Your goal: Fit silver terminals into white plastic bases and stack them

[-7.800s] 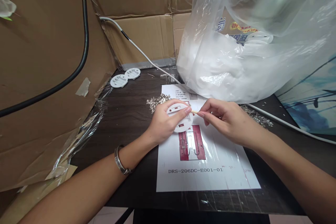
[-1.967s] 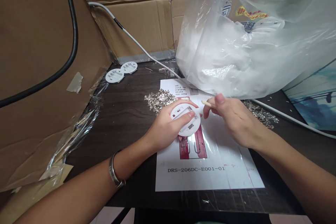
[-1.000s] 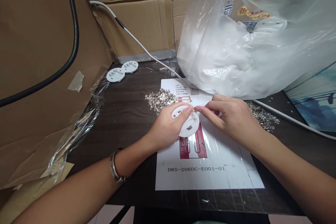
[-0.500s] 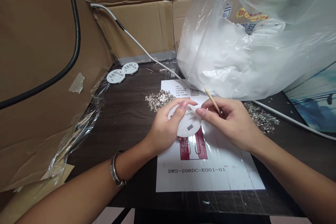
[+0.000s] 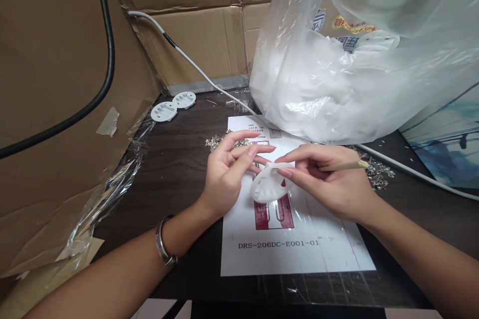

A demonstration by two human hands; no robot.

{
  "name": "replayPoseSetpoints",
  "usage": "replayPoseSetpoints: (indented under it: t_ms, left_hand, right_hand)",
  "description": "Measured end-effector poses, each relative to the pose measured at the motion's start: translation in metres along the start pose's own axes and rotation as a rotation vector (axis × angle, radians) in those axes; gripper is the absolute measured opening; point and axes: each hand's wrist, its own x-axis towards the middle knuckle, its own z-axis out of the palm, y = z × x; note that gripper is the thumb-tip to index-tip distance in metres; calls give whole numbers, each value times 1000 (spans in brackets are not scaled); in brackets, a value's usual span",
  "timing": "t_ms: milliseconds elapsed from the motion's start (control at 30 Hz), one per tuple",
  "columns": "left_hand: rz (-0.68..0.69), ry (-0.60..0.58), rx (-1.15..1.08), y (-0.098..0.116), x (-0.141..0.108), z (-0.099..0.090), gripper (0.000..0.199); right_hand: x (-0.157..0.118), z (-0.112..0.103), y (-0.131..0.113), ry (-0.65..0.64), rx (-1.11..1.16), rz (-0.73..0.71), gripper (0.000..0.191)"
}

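Note:
My right hand (image 5: 329, 177) pinches the edge of a white round plastic disc (image 5: 267, 189), tilted above a printed sheet (image 5: 299, 259). A thin wooden stick (image 5: 344, 165) is also tucked in that hand and points right. Just left of the disc, my left hand (image 5: 232, 172) has its fingers spread, with nothing visible held in it. Its fingertips are close to the disc; whether they touch it I cannot tell. A pile of small metal parts (image 5: 215, 140) lies partly hidden behind my left hand. More small metal parts (image 5: 379, 172) are beyond my right hand.
Two white discs (image 5: 163, 111) lie at the back left of the dark table (image 5: 168, 159). A large clear bag (image 5: 318, 99) of white pieces fills the back right. A white cable (image 5: 202, 67) crosses behind the sheet. Cardboard walls (image 5: 205, 45) stand behind and left.
My left hand has let go of the disc and its fingers have spread. The disc, now in my right hand alone, has tilted and dropped slightly. The stick has swung round to the right.

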Motion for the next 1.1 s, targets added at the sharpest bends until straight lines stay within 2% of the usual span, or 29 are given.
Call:
replayPoseSetpoints:
  t_ms: [300,567,667,733,800,867,1000,1100]
  left_hand:
    - [66,25,100,2,-2,2,24]
    - [53,29,87,4,-1,4,21]
    - [18,64,115,6,-1,5,21]
    - [-2,75,129,6,0,5,21]
    - [-13,40,115,5,-1,4,24]
    - [-33,-49,84,3,-1,3,30]
    - [-83,-210,64,-1,-1,2,41]
    - [-127,-291,43,-1,-1,3,46]
  right_hand:
    - [-1,1,1,-64,1,-13,6]
    - [-1,1,3,-159,102,147,12]
    - [-1,2,3,-135,143,188,12]
    - [0,2,3,-72,172,213,13]
    - [2,1,5,16,190,243,16]
    - [3,1,5,67,190,279,19]
    - [4,4,6,20,232,353,26]
    - [4,2,5,-7,217,362,25]
